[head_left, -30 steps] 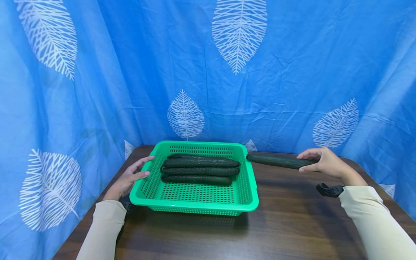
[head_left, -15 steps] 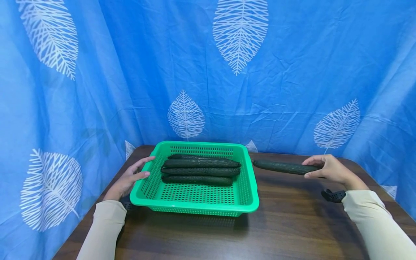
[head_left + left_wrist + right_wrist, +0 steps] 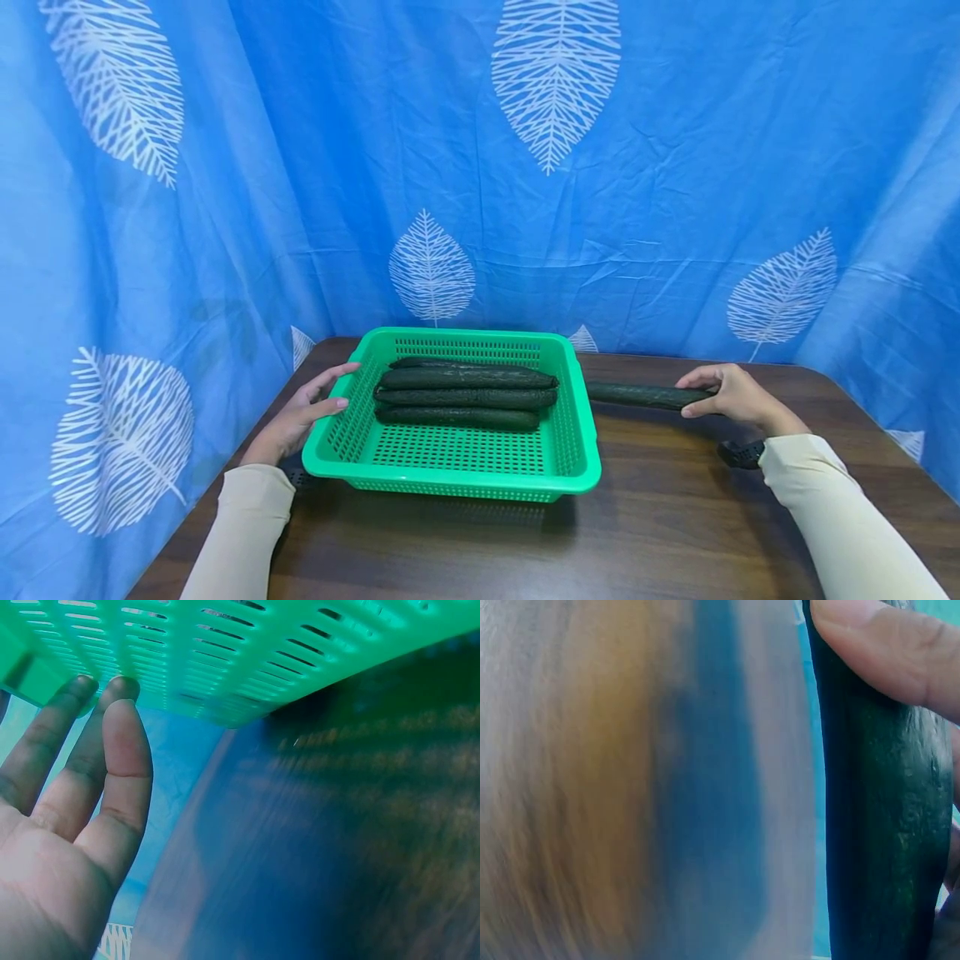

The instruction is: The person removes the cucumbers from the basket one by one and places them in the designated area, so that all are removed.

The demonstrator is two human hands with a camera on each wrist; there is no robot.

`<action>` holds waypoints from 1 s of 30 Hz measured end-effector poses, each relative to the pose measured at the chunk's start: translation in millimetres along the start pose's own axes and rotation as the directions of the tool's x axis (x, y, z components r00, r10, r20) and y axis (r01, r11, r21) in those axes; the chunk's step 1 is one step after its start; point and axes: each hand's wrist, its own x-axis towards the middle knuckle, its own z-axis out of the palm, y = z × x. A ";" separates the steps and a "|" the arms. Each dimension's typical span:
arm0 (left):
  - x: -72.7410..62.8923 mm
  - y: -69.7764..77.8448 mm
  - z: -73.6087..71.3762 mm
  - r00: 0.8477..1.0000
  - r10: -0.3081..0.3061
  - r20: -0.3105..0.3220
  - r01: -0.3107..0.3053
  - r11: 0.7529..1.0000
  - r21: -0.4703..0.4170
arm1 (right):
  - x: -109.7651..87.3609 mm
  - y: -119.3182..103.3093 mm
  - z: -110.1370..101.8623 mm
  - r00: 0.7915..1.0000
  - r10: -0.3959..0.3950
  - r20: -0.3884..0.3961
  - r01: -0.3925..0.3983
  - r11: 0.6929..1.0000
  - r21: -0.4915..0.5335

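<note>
My left hand [image 3: 303, 410] rests at the left rim of a green perforated plastic basket [image 3: 450, 475]. In the left wrist view its fingers [image 3: 124, 750] reach up nearly straight, fingertips against the basket's outer wall. Inside the basket, several long dark green cucumbers [image 3: 465, 398] lie side by side, crosswise. To the right of the basket, my right hand [image 3: 738, 402] holds another cucumber [image 3: 637, 395] near its right end, thumb on the near side. The basket's rim hides that cucumber's left tip. In the right wrist view the thumb [image 3: 900, 652] presses along the cucumber's dark skin.
A brown wooden table [image 3: 637, 533] lies under everything. Blue curtains [image 3: 645, 208] with white leaf prints hang close behind it and along both sides. A black strap [image 3: 741, 454] is on the right wrist.
My right hand has lowered the cucumber toward the table, moving first right and then back left. Its left end now passes behind the basket's right rim. The left hand stays put.
</note>
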 end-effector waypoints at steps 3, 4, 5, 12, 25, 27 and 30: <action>0.6 -1.5 0.3 1.000 0.006 0.004 -0.006 1.000 -0.005 | 3.5 3.4 6.3 1.000 -0.019 0.003 0.019 1.000 -0.005; 0.7 -1.8 0.3 1.000 0.007 0.005 -0.007 1.000 -0.009 | 4.6 4.1 8.1 1.000 -0.024 0.002 0.024 1.000 -0.009; 0.6 -2.0 0.5 1.000 0.007 0.006 -0.007 1.000 -0.010 | 5.7 4.4 9.9 1.000 -0.020 0.001 0.020 1.000 -0.010; 0.0 -2.9 0.8 1.000 -0.005 0.001 0.005 1.000 -0.016 | 10.6 3.7 18.9 0.999 -0.035 0.014 0.035 0.999 0.000; 1.9 -1.5 1.5 1.000 0.000 -0.014 0.000 1.000 -0.003 | 19.1 8.6 25.9 0.999 0.018 0.029 -0.019 1.000 0.019; 1.5 -0.2 1.8 1.000 -0.011 -0.028 0.012 1.000 0.014 | 19.4 8.6 26.5 0.999 0.018 0.029 -0.019 1.000 0.023; 1.2 1.1 1.7 0.999 -0.022 -0.046 0.024 0.999 0.044 | 19.8 7.8 27.0 0.999 0.025 0.032 -0.026 0.999 0.025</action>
